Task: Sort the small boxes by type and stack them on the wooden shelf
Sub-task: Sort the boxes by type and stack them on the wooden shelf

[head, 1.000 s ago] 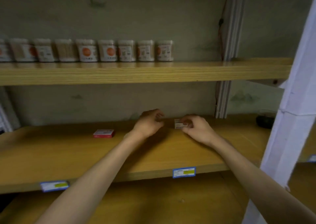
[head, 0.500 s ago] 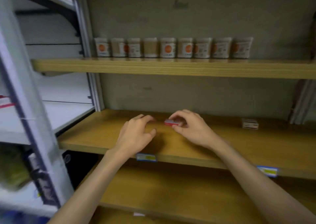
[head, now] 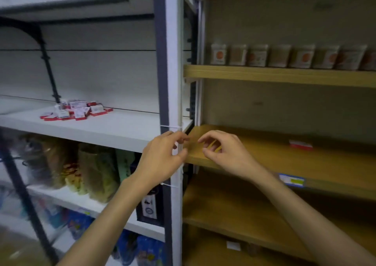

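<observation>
**Barely started: 1 red box placed, the pile waiting**

I am holding both hands empty in front of the light wooden shelf [head: 264, 158]. My left hand [head: 162, 158] is hanging with fingers loosely curled, gripping nothing; my right hand [head: 225, 154] is doing the same. 1 small flat red-and-white box [head: 300, 144] is lying on the wood, well apart to the right. The heap of red and white small boxes [head: 75, 111] is sitting unsorted on the white metal shelf [head: 114, 129], so most work remains. The grey-and-white upright post [head: 169, 62] is standing between both shelves; I am judging that reaches must go around it.
</observation>
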Motion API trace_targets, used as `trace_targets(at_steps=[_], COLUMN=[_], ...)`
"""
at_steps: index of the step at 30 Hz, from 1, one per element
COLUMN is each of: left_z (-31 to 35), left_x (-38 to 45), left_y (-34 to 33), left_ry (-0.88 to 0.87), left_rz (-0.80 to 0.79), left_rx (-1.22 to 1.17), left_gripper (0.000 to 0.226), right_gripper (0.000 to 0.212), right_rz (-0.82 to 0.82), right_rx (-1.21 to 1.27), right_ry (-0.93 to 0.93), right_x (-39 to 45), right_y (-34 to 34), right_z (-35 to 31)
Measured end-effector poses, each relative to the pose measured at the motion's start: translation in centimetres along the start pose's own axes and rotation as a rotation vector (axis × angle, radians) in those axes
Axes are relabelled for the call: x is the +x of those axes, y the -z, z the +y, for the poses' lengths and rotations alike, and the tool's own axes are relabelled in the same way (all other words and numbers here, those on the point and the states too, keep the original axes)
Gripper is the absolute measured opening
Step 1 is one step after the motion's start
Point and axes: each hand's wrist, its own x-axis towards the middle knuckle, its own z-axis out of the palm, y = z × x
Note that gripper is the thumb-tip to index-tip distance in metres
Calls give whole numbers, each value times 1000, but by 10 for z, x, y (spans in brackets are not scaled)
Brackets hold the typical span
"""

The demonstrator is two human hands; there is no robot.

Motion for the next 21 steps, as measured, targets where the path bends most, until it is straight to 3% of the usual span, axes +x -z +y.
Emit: trace_targets(at_steps=[8,21], left_z=[-108,-309], left_x=[-20,32], left_y=[69,128], left_ry=[56,191], left_rz=[18,-63], left_rx=[15,131], left_gripper=[32,34], right_gripper=[19,21], right_rz=[49,-25], right_rx=[109,63], right_ry=[38,-25], right_x=[64,225], right_y=[-100,-244], right_z=[-93,-127])
